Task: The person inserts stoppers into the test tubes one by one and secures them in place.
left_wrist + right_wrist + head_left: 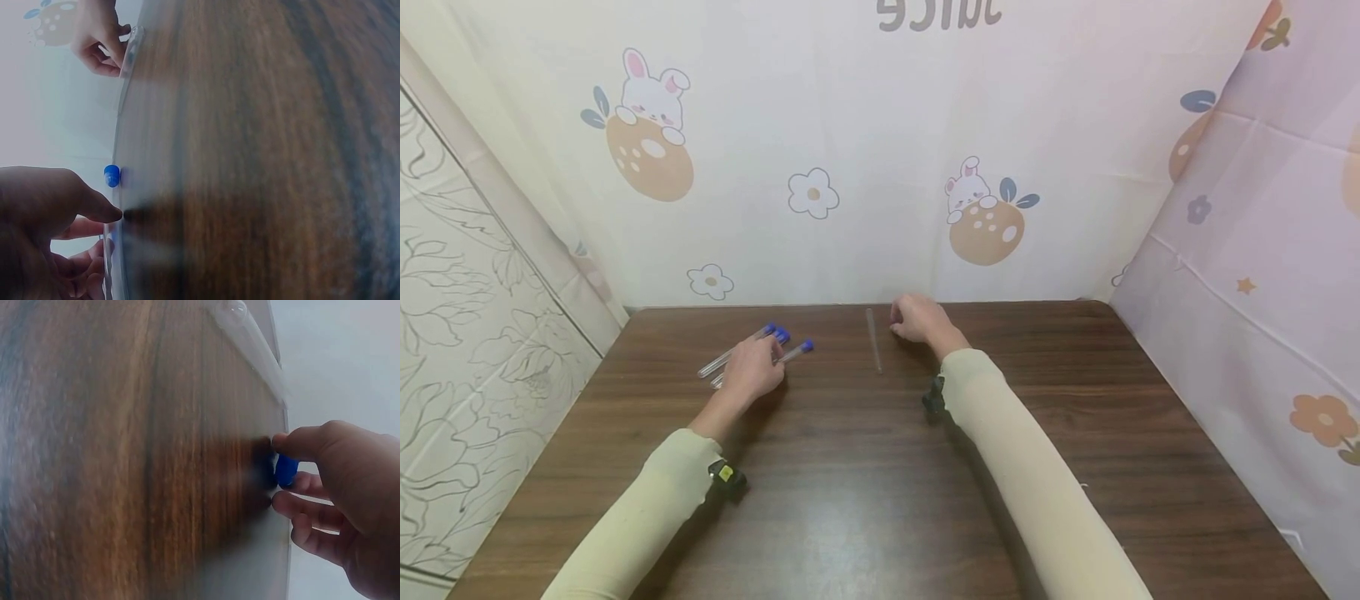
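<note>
In the head view, my left hand point(752, 367) is over a group of clear test tubes point(718, 363) with blue caps. Its thumb and fingers curl about one capped test tube point(793, 352), whose blue cap point(111, 176) sticks out past the thumb in the left wrist view. The hand covers much of these tubes. My right hand point(917, 318), near the table's back edge, pinches a loose blue cap point(287, 470) between thumb and finger, close to the tabletop. Just left of that hand lies an uncapped clear test tube point(874, 340), apart from the fingers.
A brown wood-grain table point(850, 467) spans the scene. Behind it hangs a pale curtain point(880, 233) printed with rabbits and flowers, and another patterned cloth point(1247, 283) borders the right side. A dark wrist camera point(727, 477) is strapped at the left cuff.
</note>
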### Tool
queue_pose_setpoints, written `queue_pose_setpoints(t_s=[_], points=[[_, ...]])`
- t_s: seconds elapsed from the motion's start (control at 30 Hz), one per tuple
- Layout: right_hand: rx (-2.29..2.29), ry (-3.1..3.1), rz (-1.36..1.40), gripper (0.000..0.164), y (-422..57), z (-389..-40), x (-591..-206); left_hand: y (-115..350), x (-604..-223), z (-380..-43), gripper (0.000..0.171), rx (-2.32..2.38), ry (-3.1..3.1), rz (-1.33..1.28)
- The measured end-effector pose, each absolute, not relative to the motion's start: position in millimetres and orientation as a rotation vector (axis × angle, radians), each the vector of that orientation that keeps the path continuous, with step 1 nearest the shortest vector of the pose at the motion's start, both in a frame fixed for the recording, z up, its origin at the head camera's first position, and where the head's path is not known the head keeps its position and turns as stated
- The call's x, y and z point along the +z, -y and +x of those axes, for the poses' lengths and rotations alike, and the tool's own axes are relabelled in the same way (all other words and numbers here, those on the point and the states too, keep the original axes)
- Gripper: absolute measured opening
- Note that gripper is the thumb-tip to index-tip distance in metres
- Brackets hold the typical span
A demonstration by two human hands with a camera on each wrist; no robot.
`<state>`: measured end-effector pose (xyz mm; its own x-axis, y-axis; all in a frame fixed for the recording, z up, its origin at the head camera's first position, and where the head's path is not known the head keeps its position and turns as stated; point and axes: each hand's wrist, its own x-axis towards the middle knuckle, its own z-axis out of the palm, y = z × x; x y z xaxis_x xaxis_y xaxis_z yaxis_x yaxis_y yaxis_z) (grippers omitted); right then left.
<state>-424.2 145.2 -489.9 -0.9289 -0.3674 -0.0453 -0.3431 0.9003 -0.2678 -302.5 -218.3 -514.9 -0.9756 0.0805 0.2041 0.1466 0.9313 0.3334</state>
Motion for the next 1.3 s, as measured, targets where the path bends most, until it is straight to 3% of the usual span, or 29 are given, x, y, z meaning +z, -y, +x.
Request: queue_pose_setpoints(t_s=[0.23, 0.43, 0.67, 1.03, 1.3], points=[[-0.269, -2.921, -0.558, 0.022, -131.6, -379.4, -438.8, 217.9, -513.1, -301.6, 0.019, -0.531, 2.921, -0.142], [-0.114, -2.953, -0.624, 0.023, -131.0, -387.2, -441.7, 218.4, -512.0, -301.6, 0.020, -0.554, 2.944, -0.111], [-0.182, -2.918, -0.638, 0.028, -128.4, -368.2, -424.0, 219.7, -512.3, -300.9, 0.019, -0.548, 2.943, -0.114], [-0.366, -2.902, -0.659, 0.024, -147.6, -417.0, -470.6, 218.0, -500.2, -296.0, 0.021, -0.553, 2.988, -0.086], [-0.529, -2.881, -0.719, 0.024, -153.3, -421.5, -463.0, 219.6, -500.3, -302.7, 0.030, -0.536, 2.963, -0.086]])
